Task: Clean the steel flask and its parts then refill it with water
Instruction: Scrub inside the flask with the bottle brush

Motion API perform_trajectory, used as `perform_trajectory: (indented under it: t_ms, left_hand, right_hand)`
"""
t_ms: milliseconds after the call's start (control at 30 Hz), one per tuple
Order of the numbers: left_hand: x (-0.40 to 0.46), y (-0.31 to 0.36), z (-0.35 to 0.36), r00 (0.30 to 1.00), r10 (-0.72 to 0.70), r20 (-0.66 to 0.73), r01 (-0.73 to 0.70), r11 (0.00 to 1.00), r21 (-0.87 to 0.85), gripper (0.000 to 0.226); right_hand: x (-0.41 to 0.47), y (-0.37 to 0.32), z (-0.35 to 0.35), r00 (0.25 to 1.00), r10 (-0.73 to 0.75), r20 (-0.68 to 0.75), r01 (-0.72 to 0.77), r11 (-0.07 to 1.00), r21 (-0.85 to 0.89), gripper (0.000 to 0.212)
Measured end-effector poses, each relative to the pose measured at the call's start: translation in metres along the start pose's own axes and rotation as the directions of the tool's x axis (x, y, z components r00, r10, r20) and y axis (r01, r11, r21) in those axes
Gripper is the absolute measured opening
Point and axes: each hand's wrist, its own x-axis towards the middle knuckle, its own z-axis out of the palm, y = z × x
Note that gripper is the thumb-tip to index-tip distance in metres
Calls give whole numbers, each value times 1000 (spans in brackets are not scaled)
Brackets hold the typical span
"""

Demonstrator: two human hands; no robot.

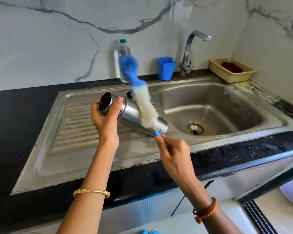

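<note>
Steel cylindrical flask [134, 115] lies tilted in the left hand [107, 119], whose fingers [118, 103] curl round its neck, open mouth turned toward the person, above the ribbed drainboard of the stainless sink [227, 105]. Right hand [174, 152] pinches the blue handle tip of a long blue-and-white fluffy bottle brush [140, 98], which crosses the flask's outside, blurred. Behind stand a blue plastic cup [166, 68], a chrome tap [188, 53] and a clear plastic bottle [123, 48] on the black tabletop [15, 115].

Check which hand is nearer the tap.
Right. The right hand holds the brush handle before the basin, below the tap; the left hand grips the flask over the drainboard, farther left.
</note>
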Motion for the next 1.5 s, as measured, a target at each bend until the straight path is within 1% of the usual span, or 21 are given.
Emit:
perform_trajectory:
  t_ms: [33, 100, 267, 333, 433, 500, 567, 633, 700, 733, 800, 867, 933, 967, 1067, 1133, 1167, 1233, 1367, 1433, 1500]
  left_hand:
    - [0, 0, -1, 1000, 11, 7, -11, 1000, -15, 30]
    - [1, 0, -6, 999, 32, 17, -31, 999, -18, 38]
    - [3, 2, -15, 999, 22, 40, -22, 1000, -9, 46]
    - [4, 3, -11, 997, 17, 81, -18, 1000, 8, 44]
    - [6, 5, -2, 994, 5, 110, -8, 999, 33, 39]
    - [10, 5, -2, 994, -28, 105, 27, 1000, 13, 31]
    - [14, 4, -6, 993, -68, 94, 71, 997, -30, 28]
    - [13, 2, -9, 992, -66, 105, 66, 998, 10, 39]
    - [7, 1, -6, 988, -64, 140, 59, 997, 40, 49]
    - [3, 2, -2, 987, -48, 156, 42, 998, 41, 50]
    - [2, 1, 3, 985, 19, 171, -27, 999, 45, 53]
    - [5, 1, 3, 986, 38, 164, -45, 998, 40, 68]
    - [7, -1, 0, 988, 9, 157, -11, 1000, 17, 85]
    - [7, -3, -2, 988, -2, 155, 0, 1000, 8, 87]
    - [5, -3, -9, 991, -16, 130, 20, 999, -31, 83]
    - [5, -2, -13, 993, -19, 116, 23, 999, -32, 80]
    - [5, 0, -13, 992, -21, 127, 25, 999, -29, 78]
    - [1, 2, -11, 987, -28, 161, 35, 999, -40, 71]
    - [-9, 0, 0, 988, -49, 148, 60, 995, -74, 37]
    - [-11, -1, 3, 992, -40, 119, 45, 998, -48, 39]
    - [-11, 1, 2, 994, -39, 102, 41, 999, -19, 48]
  right_hand:
    - [0, -6, 1, 999, -36, 9, 36, 999, 1, 32]
    - [6, 1, 1, 1000, -8, 3, 8, 1000, -30, 31]
    - [10, 41, -15, 965, 258, -43, -261, 956, -135, 49]
    - [7, 28, -13, 982, 180, -52, -186, 973, -137, 47]
    - [-1, -2, 0, 998, -34, -51, 32, 999, -39, 27]
    - [-1, -3, 6, 997, -51, -50, 49, 997, -53, 26]
    - [3, 16, 3, 997, 48, -63, -55, 992, -114, 27]
    - [6, 36, -6, 977, 203, -69, -212, 964, -160, 32]
    - [7, 38, -11, 964, 254, -78, -264, 947, -184, 41]
    - [6, 32, -10, 974, 216, -74, -226, 959, -172, 42]
    - [2, 11, -7, 994, 81, -68, -86, 993, -81, 30]
    - [-4, -7, -4, 997, -7, -80, 9, 1000, 22, 24]
    - [-5, -7, -4, 996, -25, -83, 29, 998, 54, 24]
    - [-5, 0, -5, 996, -1, -84, 4, 999, 36, 24]
    - [-1, 31, -8, 980, 162, -117, -170, 983, -71, 25]
    - [0, 41, -11, 951, 278, -137, -291, 953, -85, 34]
    - [0, 41, -12, 945, 295, -143, -308, 948, -82, 38]
    - [-4, 25, -11, 964, 227, -136, -238, 969, -67, 38]
    - [-17, -13, -1, 996, 54, -70, -49, 996, 70, 21]
    - [-20, -12, 1, 997, 57, -56, -52, 995, 82, 23]
    - [-18, 3, -3, 988, 129, -86, -124, 991, 55, 24]
